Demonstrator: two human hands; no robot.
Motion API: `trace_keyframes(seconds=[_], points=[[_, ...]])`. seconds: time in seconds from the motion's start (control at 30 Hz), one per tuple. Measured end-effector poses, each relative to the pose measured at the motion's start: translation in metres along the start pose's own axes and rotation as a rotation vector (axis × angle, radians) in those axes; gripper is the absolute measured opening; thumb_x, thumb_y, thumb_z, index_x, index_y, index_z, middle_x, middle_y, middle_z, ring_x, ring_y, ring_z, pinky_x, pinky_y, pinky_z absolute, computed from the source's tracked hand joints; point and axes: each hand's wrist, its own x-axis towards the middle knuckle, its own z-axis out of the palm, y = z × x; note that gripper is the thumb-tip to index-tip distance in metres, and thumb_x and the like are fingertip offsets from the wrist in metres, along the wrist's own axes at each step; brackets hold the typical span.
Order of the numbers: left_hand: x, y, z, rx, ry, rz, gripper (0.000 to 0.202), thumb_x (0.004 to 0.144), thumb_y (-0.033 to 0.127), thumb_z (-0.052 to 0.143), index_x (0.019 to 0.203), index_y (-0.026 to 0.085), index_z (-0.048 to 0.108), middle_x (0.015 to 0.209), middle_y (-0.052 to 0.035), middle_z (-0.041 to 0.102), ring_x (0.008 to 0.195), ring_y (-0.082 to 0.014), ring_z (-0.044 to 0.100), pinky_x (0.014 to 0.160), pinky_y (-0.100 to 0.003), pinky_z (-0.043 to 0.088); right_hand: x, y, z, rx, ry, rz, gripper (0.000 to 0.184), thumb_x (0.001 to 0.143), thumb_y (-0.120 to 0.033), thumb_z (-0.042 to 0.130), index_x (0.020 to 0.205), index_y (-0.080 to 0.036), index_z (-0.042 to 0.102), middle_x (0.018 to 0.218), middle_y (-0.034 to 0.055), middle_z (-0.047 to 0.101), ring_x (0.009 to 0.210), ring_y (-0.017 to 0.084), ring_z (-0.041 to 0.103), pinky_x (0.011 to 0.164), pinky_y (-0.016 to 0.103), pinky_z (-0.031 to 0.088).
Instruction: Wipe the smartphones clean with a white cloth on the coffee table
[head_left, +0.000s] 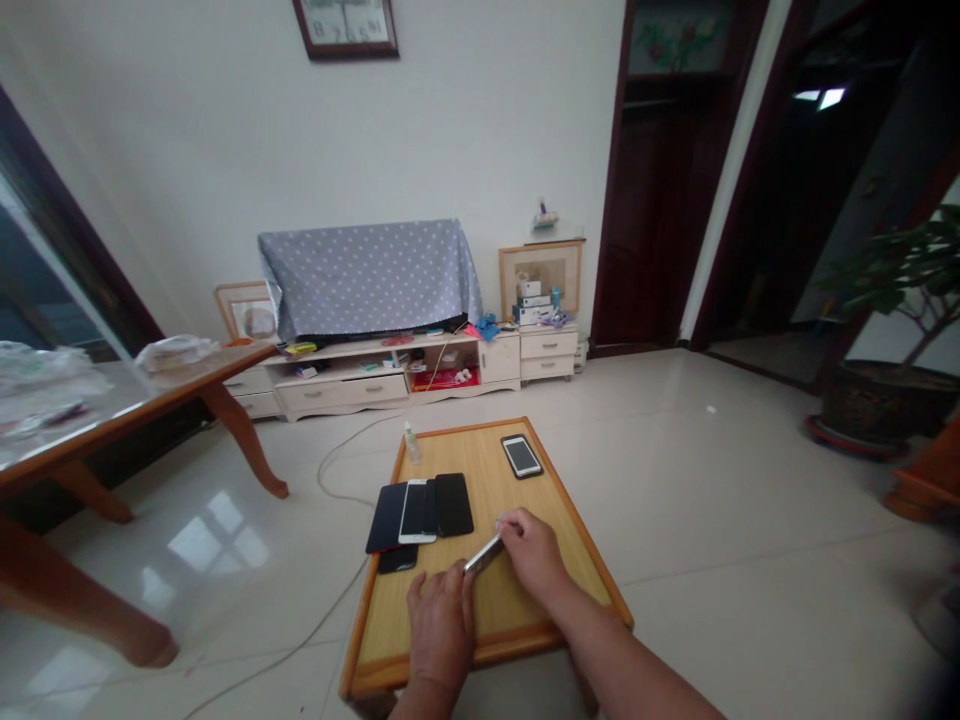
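Observation:
A thin silver-edged phone (484, 554) is held on edge just above the small wooden table (517, 625). My left hand (441, 615) grips its near left end, and my right hand (529, 548) pinches the far right end. Something small and pale shows at the right fingertips, too small to name. Left of the hands lie a white phone (417, 512), a black phone (454, 504), a dark blue tablet-like device (385, 518) and a small black phone (397, 560), partly overlapping. A white-framed phone on a dark case (521, 456) rests near the table's far right corner.
A small clear bottle (412, 443) stands at the table's far left corner. A cable (322, 625) runs over the floor at the left. A larger wooden table (247, 365) is at the left, a low white cabinet (345, 393) behind, a potted plant (885, 405) at the right.

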Motion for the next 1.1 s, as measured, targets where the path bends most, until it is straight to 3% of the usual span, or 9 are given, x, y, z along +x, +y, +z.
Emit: trace_keyframes(seconds=[0.1,0.2,0.37,0.53,0.83,1.1], points=[[0.000,-0.001,0.001,-0.018,-0.006,-0.011,0.030,0.104,0.029,0.036,0.115,0.024,0.063,0.105,-0.0043,0.075,0.099,-0.0210,0.067,0.107,-0.047,0.031,0.020,0.015,-0.019,-0.022,0.083,0.036,0.024,0.090,-0.039,0.055,0.080,-0.022,0.068,0.077,0.0039,0.073,0.073,0.021,0.065,0.067,0.028,0.045],[0.000,-0.002,0.001,-0.020,-0.001,-0.023,0.031,0.104,0.029,0.035,0.115,0.023,0.063,0.105,-0.0047,0.075,0.100,-0.0216,0.066,0.107,-0.047,0.030,0.020,0.017,-0.024,-0.039,0.099,0.015,0.024,0.091,-0.039,0.054,0.080,-0.022,0.067,0.081,0.0054,0.072,0.078,0.022,0.065,0.071,0.029,0.045],[0.000,-0.003,0.001,-0.006,-0.005,-0.045,0.030,0.103,0.031,0.037,0.116,0.024,0.063,0.103,-0.0046,0.075,0.101,-0.0227,0.065,0.107,-0.048,0.030,-0.012,-0.004,0.003,-0.034,-0.030,-0.081,0.018,0.090,-0.031,0.055,0.079,-0.024,0.066,0.082,0.0029,0.071,0.080,0.020,0.065,0.074,0.028,0.045],[0.000,-0.002,-0.003,0.001,-0.054,-0.008,0.031,0.100,0.022,0.037,0.114,0.025,0.065,0.102,-0.0036,0.074,0.098,-0.0222,0.064,0.106,-0.048,0.030,-0.041,-0.026,0.030,-0.002,-0.154,-0.132,0.016,0.089,-0.025,0.056,0.077,-0.024,0.067,0.079,0.0004,0.070,0.076,0.017,0.065,0.070,0.024,0.045],[0.001,0.001,-0.004,-0.034,-0.012,-0.050,0.031,0.103,0.031,0.036,0.114,0.025,0.064,0.100,-0.0044,0.074,0.100,-0.0223,0.065,0.106,-0.048,0.031,-0.003,-0.005,-0.004,-0.031,0.016,-0.055,0.021,0.094,-0.031,0.049,0.084,-0.023,0.066,0.081,0.0033,0.071,0.078,0.020,0.064,0.071,0.028,0.045],[0.000,-0.002,-0.004,-0.028,-0.044,-0.046,0.029,0.101,0.026,0.038,0.114,0.025,0.064,0.103,-0.0043,0.074,0.100,-0.0228,0.065,0.106,-0.048,0.031,-0.041,-0.026,0.026,-0.024,-0.156,-0.162,0.017,0.090,-0.025,0.056,0.082,-0.025,0.071,0.082,0.0009,0.072,0.080,0.018,0.067,0.075,0.026,0.048]])
